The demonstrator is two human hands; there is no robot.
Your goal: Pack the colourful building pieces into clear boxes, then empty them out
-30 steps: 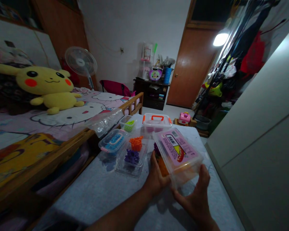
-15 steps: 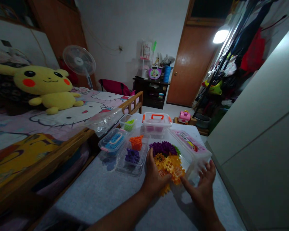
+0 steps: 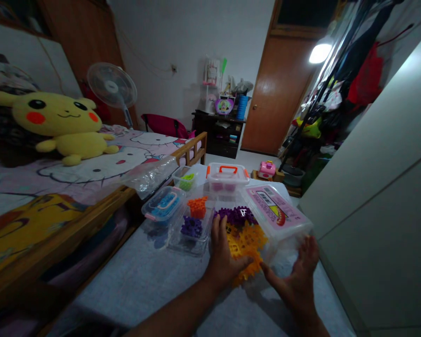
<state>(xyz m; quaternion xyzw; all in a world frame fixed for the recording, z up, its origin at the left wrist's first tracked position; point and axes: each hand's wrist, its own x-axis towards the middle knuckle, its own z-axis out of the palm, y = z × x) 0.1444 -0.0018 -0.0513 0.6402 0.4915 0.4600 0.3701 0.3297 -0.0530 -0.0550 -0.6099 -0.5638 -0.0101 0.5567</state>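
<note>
A pile of yellow plastic interlocking pieces (image 3: pixel 247 241) lies on the cloth-covered table. My left hand (image 3: pixel 224 257) rests along the pile's left side, fingers spread and thumb over the near pieces. Thumb out toward the pile's right edge, my right hand (image 3: pixel 296 278) is open, its blurred fingertips by the near end of a clear box with a pink label (image 3: pixel 272 206). Whether they touch the box I cannot tell. Behind the yellow pieces sit purple pieces (image 3: pixel 236 215), partly covered by the box. No piece is plainly gripped in either hand.
Left of the pile, a clear tray (image 3: pixel 187 245) bears an orange block (image 3: pixel 197 207) and a violet block (image 3: pixel 191 227). Beyond stand a lidded box of blue pieces (image 3: pixel 164 205), a tub with green pieces (image 3: pixel 186 181) and an orange-handled box (image 3: pixel 228 178). A wooden bed rail (image 3: pixel 80 231) borders the left.
The pink-labelled box has shifted left and its label now faces me more, covering green pieces by the purple ones. The yellow pieces have shifted slightly; both hands stay nearly in place.
</note>
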